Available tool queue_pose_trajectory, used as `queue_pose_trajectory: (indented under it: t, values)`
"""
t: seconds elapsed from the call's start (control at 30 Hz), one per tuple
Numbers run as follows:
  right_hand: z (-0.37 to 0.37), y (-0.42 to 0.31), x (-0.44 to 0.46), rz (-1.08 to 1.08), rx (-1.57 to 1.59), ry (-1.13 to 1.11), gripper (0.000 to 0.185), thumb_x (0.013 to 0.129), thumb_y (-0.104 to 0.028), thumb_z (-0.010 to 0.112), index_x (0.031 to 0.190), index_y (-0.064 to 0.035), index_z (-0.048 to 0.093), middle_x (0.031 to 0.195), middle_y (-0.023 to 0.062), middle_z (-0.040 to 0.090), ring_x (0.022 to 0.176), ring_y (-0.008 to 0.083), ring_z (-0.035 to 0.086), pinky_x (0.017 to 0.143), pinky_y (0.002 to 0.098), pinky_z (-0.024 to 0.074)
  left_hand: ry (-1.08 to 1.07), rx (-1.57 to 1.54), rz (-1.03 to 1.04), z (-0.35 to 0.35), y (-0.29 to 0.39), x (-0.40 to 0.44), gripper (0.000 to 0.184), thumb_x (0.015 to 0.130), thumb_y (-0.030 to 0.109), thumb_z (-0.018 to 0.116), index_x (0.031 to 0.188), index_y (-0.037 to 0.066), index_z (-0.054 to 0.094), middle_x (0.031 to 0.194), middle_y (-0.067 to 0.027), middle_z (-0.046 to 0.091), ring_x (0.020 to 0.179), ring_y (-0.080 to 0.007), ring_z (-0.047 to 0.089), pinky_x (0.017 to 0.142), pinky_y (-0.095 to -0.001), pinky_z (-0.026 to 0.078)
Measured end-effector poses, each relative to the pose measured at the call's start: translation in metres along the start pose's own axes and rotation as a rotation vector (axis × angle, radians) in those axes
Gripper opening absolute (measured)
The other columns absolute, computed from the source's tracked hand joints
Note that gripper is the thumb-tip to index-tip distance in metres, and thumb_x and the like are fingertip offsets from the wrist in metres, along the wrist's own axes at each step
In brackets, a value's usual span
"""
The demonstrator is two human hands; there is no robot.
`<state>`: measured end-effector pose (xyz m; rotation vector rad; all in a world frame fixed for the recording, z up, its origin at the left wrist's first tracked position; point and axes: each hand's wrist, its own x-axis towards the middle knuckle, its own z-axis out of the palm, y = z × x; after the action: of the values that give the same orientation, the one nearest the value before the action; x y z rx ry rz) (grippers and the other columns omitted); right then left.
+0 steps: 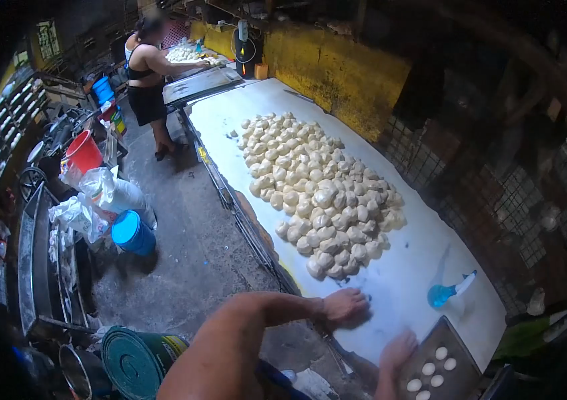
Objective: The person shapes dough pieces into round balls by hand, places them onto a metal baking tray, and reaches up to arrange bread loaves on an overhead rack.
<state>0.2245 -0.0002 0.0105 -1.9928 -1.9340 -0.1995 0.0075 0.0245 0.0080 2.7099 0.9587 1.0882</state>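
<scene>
A large heap of pale dough pieces (323,193) covers the middle of the long white-topped table (230,110). Just below the heap's near end, my left hand (347,305) rests on the tabletop with its fingers curled under. Whatever may be beneath that palm is hidden. My right hand (400,350) is low over the table, beside the left edge of a dark baking tray (453,343); its fingers are blurred. Several small round dough balls (441,353) sit on the tray. A spray bottle with blue liquid (440,295) lies beyond the tray.
Another person (147,73) stands at the far table, an arm over more dough. Along the left floor are a blue lidded bucket (133,232), a red bucket (83,152), white sacks (120,193) and a green lidded tub (130,363). A yellow wall (337,73) borders the table's far side.
</scene>
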Motion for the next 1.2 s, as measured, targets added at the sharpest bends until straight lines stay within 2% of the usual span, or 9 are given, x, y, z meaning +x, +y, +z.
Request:
queue_pose_trajectory:
  t: [0.1, 0.27, 0.47, 0.57, 0.67, 0.87, 1.0, 1.13, 1.2]
  values:
    - [0.029, 0.016, 0.035, -0.037, -0.138, -0.017, 0.030, 0.086, -0.008, 0.052, 0.115, -0.0059, 0.061, 0.101, 0.0121, 0.062, 0.090, 0.0319, 0.059, 0.087, 0.0451, 0.0458, 0.071, 0.025, -0.017, 0.028, -0.036, 0.017, 0.014, 0.085, 0.025, 0.055, 0.084, 0.010, 0.055, 0.084, -0.0104, 0.056, 0.080, -0.0261, 0.053, 0.075, -0.0394, 0.043]
    - [0.038, 0.003, 0.008, -0.036, 0.138, 0.095, 0.039, 0.083, -0.004, 0.051, 0.120, -0.0070, 0.062, 0.106, 0.0139, 0.063, 0.091, 0.0340, 0.059, 0.086, 0.0409, 0.0474, -0.023, 0.054, -0.031, 0.051, -0.015, -0.008, 0.013, 0.086, 0.025, 0.057, 0.085, 0.012, 0.055, 0.085, -0.0101, 0.055, 0.079, -0.0259, 0.052, 0.075, -0.0375, 0.043]
    - [0.002, 0.017, -0.007, -0.088, 0.041, 0.045, 0.043, 0.079, -0.003, 0.053, 0.121, -0.0067, 0.062, 0.105, 0.0131, 0.065, 0.091, 0.0335, 0.061, 0.086, 0.0420, 0.0487, 0.134, -0.121, 0.003, -0.012, -0.018, 0.006, 0.013, 0.083, 0.024, 0.056, 0.083, 0.011, 0.054, 0.083, -0.0065, 0.055, 0.077, -0.0272, 0.053, 0.074, -0.0385, 0.044]
    - [0.039, 0.012, 0.034, -0.052, 0.010, 0.024, 0.043, 0.080, -0.003, 0.053, 0.122, -0.0073, 0.062, 0.104, 0.0133, 0.065, 0.090, 0.0340, 0.061, 0.086, 0.0425, 0.0486, 0.115, -0.068, -0.032, 0.029, -0.037, 0.026, 0.012, 0.083, 0.022, 0.056, 0.083, 0.011, 0.054, 0.085, -0.0075, 0.055, 0.077, -0.0275, 0.053, 0.073, -0.0388, 0.044]
    - [0.035, -0.009, 0.030, 0.016, -0.048, -0.008, 0.042, 0.081, -0.005, 0.052, 0.122, -0.0083, 0.063, 0.103, 0.0136, 0.066, 0.090, 0.0349, 0.061, 0.087, 0.0433, 0.0483, 0.082, -0.005, -0.076, 0.037, -0.013, 0.023, 0.010, 0.083, 0.020, 0.056, 0.083, 0.010, 0.053, 0.087, -0.0089, 0.055, 0.077, -0.0280, 0.053, 0.072, -0.0391, 0.045]
    - [-0.029, 0.004, -0.023, -0.048, 0.018, -0.071, 0.041, 0.085, -0.006, 0.051, 0.124, -0.0079, 0.062, 0.105, 0.0144, 0.066, 0.092, 0.0339, 0.062, 0.087, 0.0430, 0.0488, 0.064, -0.066, -0.027, -0.021, -0.014, -0.025, 0.016, 0.081, 0.024, 0.058, 0.084, 0.009, 0.054, 0.082, -0.0101, 0.055, 0.078, -0.0279, 0.054, 0.072, -0.0396, 0.044]
    - [0.027, 0.004, 0.049, -0.015, -0.045, -0.029, 0.040, 0.086, -0.006, 0.051, 0.125, -0.0065, 0.061, 0.104, 0.0147, 0.066, 0.092, 0.0344, 0.061, 0.086, 0.0430, 0.0490, 0.084, 0.002, -0.046, 0.026, -0.051, 0.033, 0.015, 0.084, 0.024, 0.058, 0.083, 0.009, 0.054, 0.082, -0.0097, 0.055, 0.078, -0.0272, 0.054, 0.072, -0.0392, 0.044]
    - [0.015, -0.001, 0.004, -0.015, -0.058, -0.042, 0.040, 0.086, -0.006, 0.051, 0.125, -0.0054, 0.060, 0.104, 0.0144, 0.066, 0.092, 0.0345, 0.061, 0.084, 0.0429, 0.0492, 0.036, 0.030, -0.060, 0.057, -0.017, -0.005, 0.015, 0.086, 0.023, 0.058, 0.085, 0.009, 0.054, 0.083, -0.0094, 0.056, 0.078, -0.0269, 0.054, 0.074, -0.0387, 0.044]
    - [0.002, 0.002, -0.017, -0.044, 0.011, -0.010, 0.041, 0.085, -0.005, 0.051, 0.125, -0.0052, 0.059, 0.104, 0.0140, 0.066, 0.091, 0.0344, 0.062, 0.084, 0.0428, 0.0492, -0.007, 0.081, -0.014, 0.033, -0.017, -0.017, 0.014, 0.087, 0.023, 0.058, 0.086, 0.009, 0.055, 0.083, -0.0094, 0.056, 0.078, -0.0269, 0.054, 0.074, -0.0385, 0.044]
